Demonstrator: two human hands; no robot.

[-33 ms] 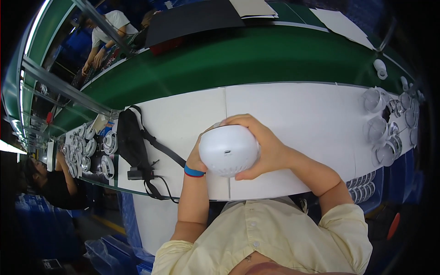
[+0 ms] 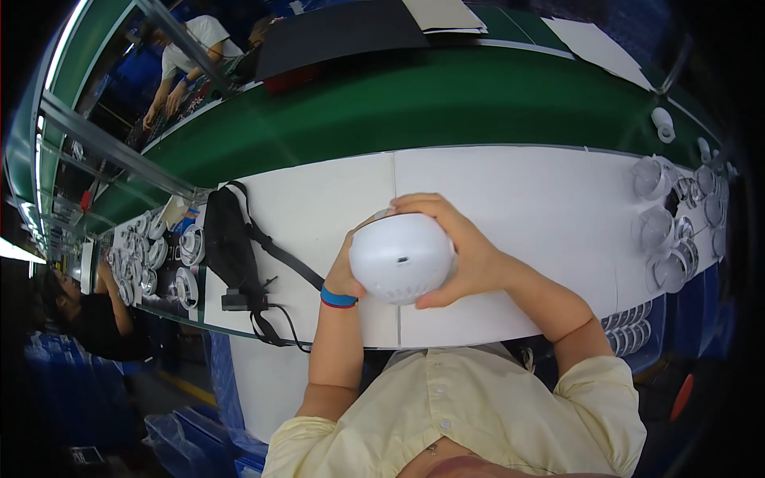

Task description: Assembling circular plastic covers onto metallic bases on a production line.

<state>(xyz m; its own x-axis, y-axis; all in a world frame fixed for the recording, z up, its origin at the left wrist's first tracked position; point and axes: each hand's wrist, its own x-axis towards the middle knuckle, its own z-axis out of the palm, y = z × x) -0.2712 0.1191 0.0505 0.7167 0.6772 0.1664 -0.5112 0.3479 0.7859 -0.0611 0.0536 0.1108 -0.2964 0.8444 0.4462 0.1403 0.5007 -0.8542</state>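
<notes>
Between my two hands is a white, rounded plastic housing [image 2: 401, 267], held above the white worktop [image 2: 510, 207]. A small dark port slot faces me, and a row of vent slits runs along its lower side. My left hand [image 2: 344, 271], with a blue and red wristband, wraps round the left side, its fingers mostly hidden behind the housing. On the right side, my right hand [image 2: 460, 255] curves over the top, thumb pressed below. The housing's far face cannot be seen.
A black bag with straps [image 2: 231, 247] lies on the left. Beyond it are several round white parts [image 2: 155, 255], near a co-worker [image 2: 88, 311]. Clear domes [image 2: 655, 227] stand at the right. A green conveyor belt [image 2: 478, 95] runs behind, with another person [image 2: 199, 48] beyond.
The housing has shifted very slightly to the right and away from me, both hands still gripping it.
</notes>
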